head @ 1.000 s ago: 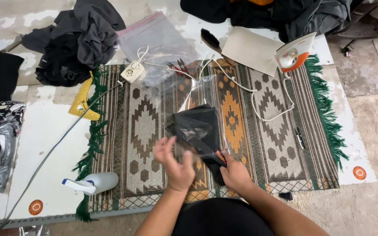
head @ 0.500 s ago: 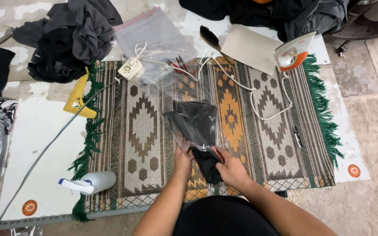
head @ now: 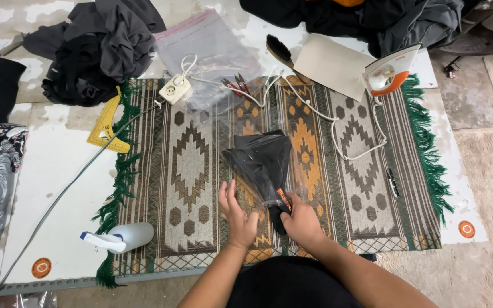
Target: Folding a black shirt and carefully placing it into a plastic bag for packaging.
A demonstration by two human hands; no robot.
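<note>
at lower centre of the frame, a folded black garment in a clear plastic bag is pinched at its lower end by the right hand to steady it on the patterned woven rug, while the left hand is held open beside it, gripping nothing.

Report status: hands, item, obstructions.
Right hand grips the lower end of the folded black garment inside a clear plastic bag. Left hand open beside it, fingers spread. White iron cord lies nearby on the patterned woven rug.

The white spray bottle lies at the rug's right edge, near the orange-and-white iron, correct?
No. The head view shows the white spray bottle lying at the left edge of the patterned woven rug, by its green fringe. The orange-and-white iron stands at the rug's far right corner.
</note>
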